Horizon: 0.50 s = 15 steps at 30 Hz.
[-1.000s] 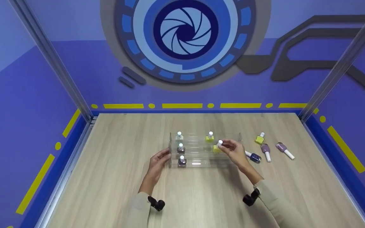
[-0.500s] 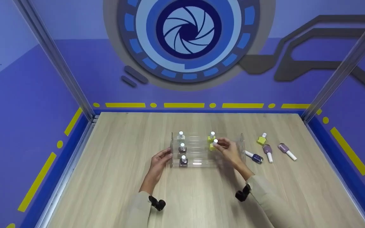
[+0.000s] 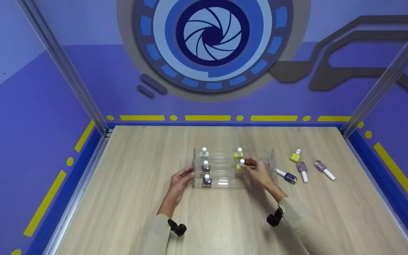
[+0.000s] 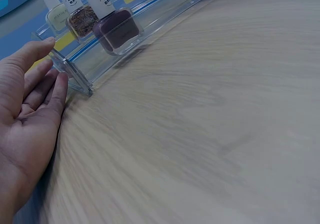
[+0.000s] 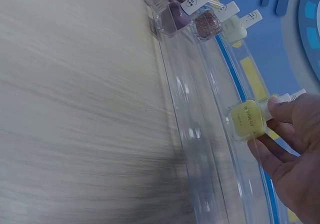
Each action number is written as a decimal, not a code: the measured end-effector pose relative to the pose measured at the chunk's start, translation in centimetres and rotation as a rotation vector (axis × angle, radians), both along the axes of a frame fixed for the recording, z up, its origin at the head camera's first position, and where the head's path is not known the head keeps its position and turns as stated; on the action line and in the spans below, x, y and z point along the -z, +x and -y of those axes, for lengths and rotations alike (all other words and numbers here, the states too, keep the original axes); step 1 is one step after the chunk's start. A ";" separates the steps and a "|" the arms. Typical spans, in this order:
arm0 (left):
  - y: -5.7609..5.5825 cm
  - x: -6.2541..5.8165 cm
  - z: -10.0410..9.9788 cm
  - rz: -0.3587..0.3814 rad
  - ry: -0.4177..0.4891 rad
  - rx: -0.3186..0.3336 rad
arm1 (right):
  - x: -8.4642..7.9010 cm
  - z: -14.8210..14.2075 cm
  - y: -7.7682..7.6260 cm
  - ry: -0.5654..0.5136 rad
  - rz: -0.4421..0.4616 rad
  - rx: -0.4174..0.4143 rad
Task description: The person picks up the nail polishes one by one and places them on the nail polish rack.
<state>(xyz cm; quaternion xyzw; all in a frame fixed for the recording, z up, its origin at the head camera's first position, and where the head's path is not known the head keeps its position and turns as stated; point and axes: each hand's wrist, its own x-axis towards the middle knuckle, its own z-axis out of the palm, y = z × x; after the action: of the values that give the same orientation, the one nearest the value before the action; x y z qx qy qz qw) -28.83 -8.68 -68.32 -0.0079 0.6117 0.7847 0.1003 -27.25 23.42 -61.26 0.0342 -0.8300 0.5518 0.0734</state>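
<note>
A clear stepped acrylic rack (image 3: 221, 182) stands on the table. Its left column has a pale bottle (image 3: 204, 152) at the back, a dark glittery bottle (image 4: 82, 22) in the middle and a dark purple bottle (image 4: 118, 31) in front. My left hand (image 3: 178, 182) touches the rack's left end panel, thumb by its edge and fingers along the outside. With thumb and fingers, my right hand (image 3: 258, 172) pinches a yellow nail polish bottle (image 5: 247, 119) by its white cap, upright at the middle tier. Another yellow bottle (image 3: 238, 155) stands on the back tier behind it.
To the right of the rack lie a dark blue bottle (image 3: 289, 177), two mauve bottles, one nearer (image 3: 302, 168) and one farther right (image 3: 320, 165), and a yellow bottle (image 3: 295, 156). Blue printed walls enclose the wooden table (image 3: 218, 219).
My right hand has brought the yellow nail polish bottle slightly left and settled it at the middle tier. The left hand stays at the rack's end; the head view has shifted slightly.
</note>
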 end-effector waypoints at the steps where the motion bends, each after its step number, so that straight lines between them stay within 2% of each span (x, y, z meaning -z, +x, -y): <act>1: 0.0 0.0 0.0 0.000 -0.001 0.001 | -0.1 -0.1 0.0 0.003 0.006 -0.002; 11: -0.1 0.0 0.1 0.004 0.006 0.002 | -0.6 -0.9 0.0 -0.005 0.044 -0.083; 15: -0.1 0.0 0.0 0.012 0.011 0.009 | -1.5 -1.8 0.3 -0.004 0.062 -0.109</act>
<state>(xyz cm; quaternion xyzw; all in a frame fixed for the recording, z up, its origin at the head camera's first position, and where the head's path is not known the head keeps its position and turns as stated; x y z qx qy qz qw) -28.91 -8.69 -68.30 -0.0093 0.6067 0.7876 0.1074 -26.95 25.18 -59.72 0.0619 -0.8276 0.5576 0.0176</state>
